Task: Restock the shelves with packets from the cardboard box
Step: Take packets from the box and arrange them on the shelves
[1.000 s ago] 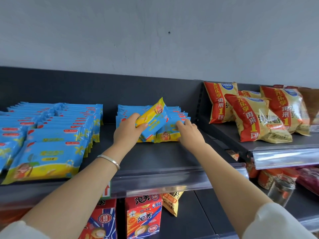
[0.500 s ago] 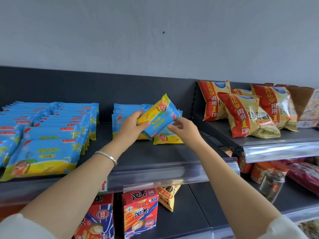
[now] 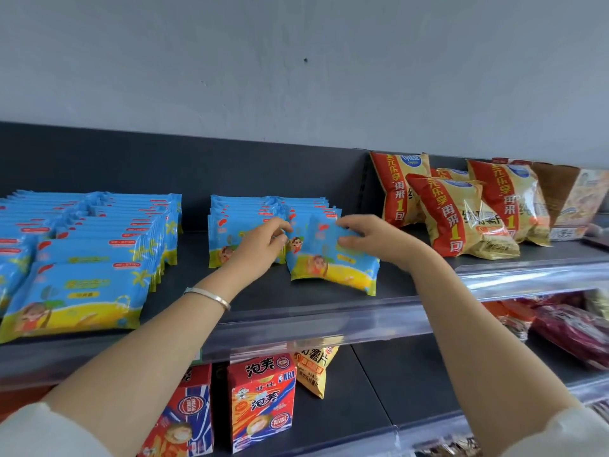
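Nearly upright, packet (image 3: 331, 263) pinched between fingers (image 3: 351, 222)

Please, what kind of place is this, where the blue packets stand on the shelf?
Most likely a small shop or convenience store. The dark shelves have clear price strips along the front edge, identical blue packets stand in rows, and bags of crisps and snack boxes fill the neighbouring shelves.
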### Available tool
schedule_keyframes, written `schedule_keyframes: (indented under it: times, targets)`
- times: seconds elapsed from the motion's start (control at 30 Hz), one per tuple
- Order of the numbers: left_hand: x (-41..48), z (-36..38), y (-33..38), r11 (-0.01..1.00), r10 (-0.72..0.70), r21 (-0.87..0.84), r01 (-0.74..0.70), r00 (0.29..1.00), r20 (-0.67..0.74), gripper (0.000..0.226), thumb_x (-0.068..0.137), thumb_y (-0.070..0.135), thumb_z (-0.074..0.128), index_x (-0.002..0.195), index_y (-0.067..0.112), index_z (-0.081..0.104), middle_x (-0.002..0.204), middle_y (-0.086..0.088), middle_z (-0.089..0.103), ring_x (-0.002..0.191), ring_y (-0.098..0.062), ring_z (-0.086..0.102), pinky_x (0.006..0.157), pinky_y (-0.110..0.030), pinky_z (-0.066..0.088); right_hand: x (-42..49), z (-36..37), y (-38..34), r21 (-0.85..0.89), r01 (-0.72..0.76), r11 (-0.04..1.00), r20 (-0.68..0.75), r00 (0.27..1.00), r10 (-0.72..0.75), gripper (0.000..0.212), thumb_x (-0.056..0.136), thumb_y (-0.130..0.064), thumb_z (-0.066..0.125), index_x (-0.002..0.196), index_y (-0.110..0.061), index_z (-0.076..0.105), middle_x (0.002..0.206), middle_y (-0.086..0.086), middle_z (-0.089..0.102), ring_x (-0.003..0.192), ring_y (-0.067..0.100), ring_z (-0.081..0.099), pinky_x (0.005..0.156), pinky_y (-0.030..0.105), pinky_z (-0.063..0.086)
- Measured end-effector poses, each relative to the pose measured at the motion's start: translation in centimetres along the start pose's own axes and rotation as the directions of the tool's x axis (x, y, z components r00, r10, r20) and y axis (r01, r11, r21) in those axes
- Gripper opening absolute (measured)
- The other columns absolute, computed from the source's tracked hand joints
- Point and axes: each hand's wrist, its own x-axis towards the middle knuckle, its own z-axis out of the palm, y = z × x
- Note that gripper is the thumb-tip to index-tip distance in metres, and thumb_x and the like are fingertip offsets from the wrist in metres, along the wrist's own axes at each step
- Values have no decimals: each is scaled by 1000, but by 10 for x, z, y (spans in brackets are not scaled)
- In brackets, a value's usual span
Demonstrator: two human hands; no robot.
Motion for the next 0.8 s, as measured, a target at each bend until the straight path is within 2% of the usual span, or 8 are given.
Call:
schedule_keyframes:
  times: [0.1, 0.23, 0.33, 0.43, 0.53, 0.67, 0.73, 0.8]
  targets:
    - [-1, 6, 11, 999, 15, -45, -12, 998, 64, 29, 98, 26, 45, 126, 18, 50, 120, -2, 53, 103, -11, 49, 85, -23, 37, 10, 15, -2, -320, -33, 947, 40, 998, 48, 44, 92, -30, 58, 135, -29, 50, 140, -3, 49, 128, 21, 45, 107, 45, 36]
    - [2, 14, 11, 972, -32, 233, -23, 973, 229, 67, 85, 35, 65, 142, 21, 34, 143, -2, 39, 127, -19, 41, 100, -31, 36, 17, 35, 0, -263, -57, 963, -92, 995, 34, 41, 85, -33, 66, 126, -33, 58, 123, 3, 56, 118, 26, 47, 101, 44, 40]
    - [3, 16, 6, 952, -99, 305, 23, 967, 236, 67, 84, 38, 66, 142, 19, 36, 137, -4, 44, 123, -20, 44, 99, -32, 38, 11, 33, 8, -194, -218, 956, -171, 968, 186, 65, 81, -41, 70, 139, -27, 43, 138, 8, 39, 128, 32, 38, 106, 42, 35]
    - [0, 17, 8, 935, -133, 351, 42, 962, 238, 58, 91, 37, 57, 142, 20, 34, 138, -6, 44, 123, -21, 45, 96, -31, 39, 6, 27, 13, 7, -368, 930, -47, 929, 368, 93, 78, -45, 73, 150, -16, 21, 151, 9, 29, 136, 29, 34, 109, 40, 34]
    - [-1, 20, 10, 931, -175, 357, 77, 952, 252, 57, 95, 37, 51, 144, 19, 30, 144, -5, 41, 128, -22, 43, 96, -29, 38, 2, 24, 8, 45, -368, 929, 16, 930, 367, 94, 78, -37, 75, 150, -12, 19, 151, 6, 33, 130, 22, 42, 102, 34, 38]
    - [-1, 25, 10, 972, -207, 169, 162, 931, 299, 61, 96, 26, 51, 149, 20, 20, 152, -3, 29, 136, -20, 33, 104, -26, 32, 3, 26, 9, 345, -362, 866, 57, 929, 366, 80, 80, -12, 75, 145, -10, 28, 115, 1, 53, 90, 13, 56, 76, 28, 49]
    - [-2, 27, 9, 973, -217, -16, 232, 928, 303, 62, 96, 18, 52, 149, 20, 19, 153, 0, 26, 137, -18, 30, 100, -22, 30, 5, 30, 16, 472, -336, 815, 56, 934, 353, 94, 76, -7, 77, 149, -12, 19, 112, 3, 57, 93, 20, 62, 78, 35, 53]
    - [-2, 30, 9, 957, -204, -150, 249, 943, 264, 66, 93, 11, 55, 148, 25, 19, 152, 1, 26, 137, -16, 30, 94, -21, 31, 6, 32, 24, 531, -288, 797, 27, 946, 324, 104, 73, -7, 80, 151, -16, 12, 125, 7, 57, 103, 24, 63, 84, 39, 54]
